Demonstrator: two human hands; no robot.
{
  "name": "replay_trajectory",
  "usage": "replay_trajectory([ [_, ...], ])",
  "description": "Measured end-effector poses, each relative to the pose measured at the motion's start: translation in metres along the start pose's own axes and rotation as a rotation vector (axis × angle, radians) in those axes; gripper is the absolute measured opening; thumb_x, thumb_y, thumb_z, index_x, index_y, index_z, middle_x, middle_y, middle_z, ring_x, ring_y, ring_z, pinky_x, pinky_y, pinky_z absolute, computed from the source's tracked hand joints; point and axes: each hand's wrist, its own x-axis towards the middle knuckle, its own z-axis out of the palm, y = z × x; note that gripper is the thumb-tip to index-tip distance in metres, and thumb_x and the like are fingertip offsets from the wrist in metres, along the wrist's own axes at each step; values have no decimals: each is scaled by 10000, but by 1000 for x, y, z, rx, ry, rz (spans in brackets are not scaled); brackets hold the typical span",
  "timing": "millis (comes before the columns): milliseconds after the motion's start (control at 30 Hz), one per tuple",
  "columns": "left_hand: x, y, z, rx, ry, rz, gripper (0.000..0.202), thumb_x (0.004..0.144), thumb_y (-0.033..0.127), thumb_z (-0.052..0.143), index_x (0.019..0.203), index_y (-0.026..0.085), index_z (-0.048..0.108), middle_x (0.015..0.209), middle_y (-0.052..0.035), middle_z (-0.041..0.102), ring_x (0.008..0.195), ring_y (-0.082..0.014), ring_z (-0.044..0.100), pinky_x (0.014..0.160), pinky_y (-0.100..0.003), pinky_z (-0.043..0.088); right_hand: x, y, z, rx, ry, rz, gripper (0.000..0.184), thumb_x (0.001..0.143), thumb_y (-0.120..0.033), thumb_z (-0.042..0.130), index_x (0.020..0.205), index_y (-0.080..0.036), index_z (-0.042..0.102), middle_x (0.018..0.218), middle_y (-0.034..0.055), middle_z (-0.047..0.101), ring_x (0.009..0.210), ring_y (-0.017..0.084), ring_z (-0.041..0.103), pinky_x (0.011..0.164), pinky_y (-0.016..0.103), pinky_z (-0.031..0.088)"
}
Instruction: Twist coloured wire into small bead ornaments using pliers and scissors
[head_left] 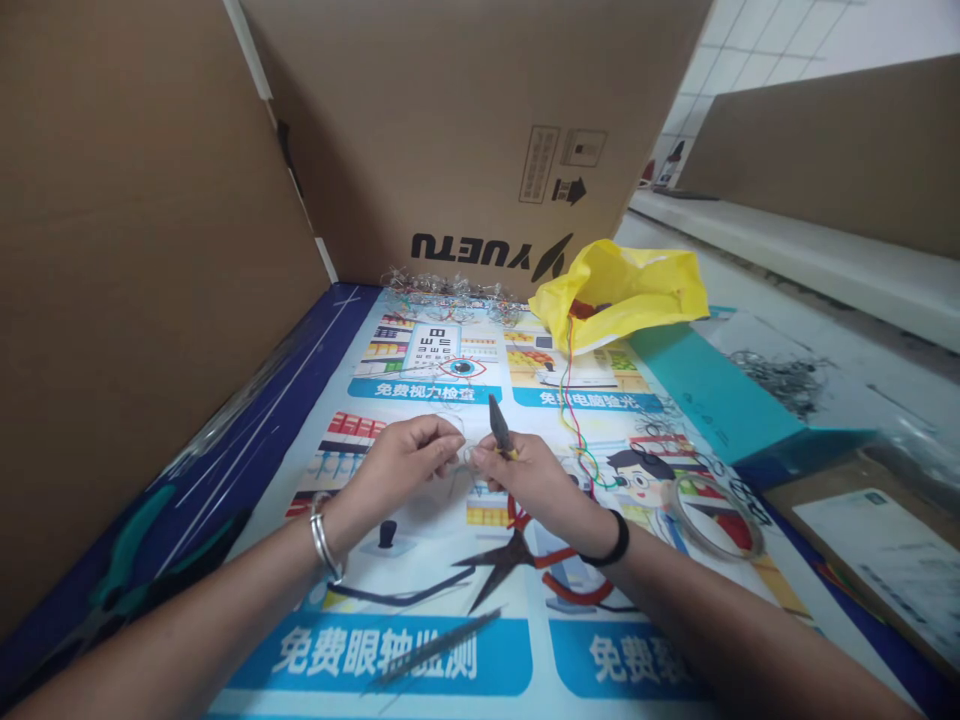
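Observation:
My left hand [409, 455] is closed in a pinch on a thin, pale wire piece [465, 450] held between both hands above a printed poster [420, 640]. My right hand [525, 475] is wrapped around small pliers [499, 428] whose dark tips point up and away. The two hands almost touch at the wire. Red-handled scissors [525, 560] lie on the poster just under my right wrist. A silver bangle sits on my left wrist and a black band on my right.
Cardboard walls [450, 130] stand at the left and back. A yellow bag [622, 290] with coloured cords [574, 400] lies at the back right. A tangle of wire pieces [442, 290] lies by the box. Teal-handled pliers [127, 570], tweezers [435, 650] and a clear tape roll [709, 515] lie nearby.

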Motion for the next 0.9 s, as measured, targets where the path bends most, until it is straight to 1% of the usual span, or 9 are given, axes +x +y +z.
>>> replay_trajectory([
  [200, 1, -4, 9, 50, 114, -7, 172, 792, 307, 536, 678, 179, 543, 528, 47, 494, 488, -86, 445, 486, -202, 347, 2, 1, 5, 22, -1, 17, 216, 723, -381, 559, 664, -176, 527, 543, -34, 493, 504, 98, 471, 516, 230, 398],
  [367, 3, -6, 8, -56, 46, -39, 187, 790, 343, 543, 701, 178, 542, 536, 50, 481, 479, -85, 419, 473, -207, 331, 3, 5, 7, -2, 9, 16, 220, 740, -381, 543, 665, -175, 521, 535, -30, 495, 497, 101, 465, 505, 229, 386],
  [500, 2, -5, 6, -106, 15, -36, 215, 784, 356, 560, 669, 177, 531, 531, 51, 474, 478, -80, 415, 479, -207, 329, 2, 3, 4, -98, -44, -48, 262, 795, -410, 489, 677, -177, 516, 553, -31, 484, 522, 106, 468, 512, 225, 374],
  [567, 1, -3, 3, -147, 29, -29, 208, 790, 342, 559, 666, 177, 535, 567, 39, 511, 527, -85, 465, 521, -209, 360, 2, 2, 0, -244, -48, -121, 285, 831, -418, 452, 699, -178, 529, 596, -19, 508, 560, 115, 480, 531, 229, 369],
  [600, 1, -2, 2, -176, 42, -31, 198, 793, 335, 559, 674, 176, 539, 609, 26, 547, 579, -95, 509, 557, -213, 383, 3, 2, -3, -347, -22, -175, 280, 844, -408, 443, 720, -177, 540, 633, -8, 528, 595, 123, 491, 554, 235, 372],
  [700, 2, -1, -3, -312, 78, -77, 188, 800, 335, 555, 703, 177, 522, 777, -23, 638, 736, -141, 606, 664, -256, 436, 7, 4, -15, -715, 149, -361, 181, 846, -319, 475, 825, -172, 578, 784, 39, 576, 759, 167, 509, 677, 274, 381],
  [733, 2, -1, -4, -361, 81, -104, 193, 802, 342, 553, 709, 179, 506, 799, -30, 650, 735, -150, 620, 674, -271, 446, 8, 6, -19, -844, 214, -418, 153, 833, -285, 497, 872, -168, 587, 835, 58, 580, 820, 187, 500, 724, 295, 373],
  [800, 3, -1, -5, -431, 85, -153, 206, 799, 359, 556, 720, 186, 477, 774, -22, 658, 674, -150, 633, 664, -288, 459, 10, 8, -25, -1091, 322, -504, 179, 804, -240, 537, 953, -159, 595, 891, 86, 569, 887, 222, 465, 777, 335, 344],
  [900, 2, -1, -4, -446, 92, -195, 216, 792, 368, 566, 727, 193, 456, 726, -3, 659, 614, -144, 636, 634, -285, 464, 9, 8, -30, -1357, 400, -620, 208, 820, -265, 532, 984, -158, 604, 877, 98, 548, 850, 236, 429, 760, 363, 309],
])
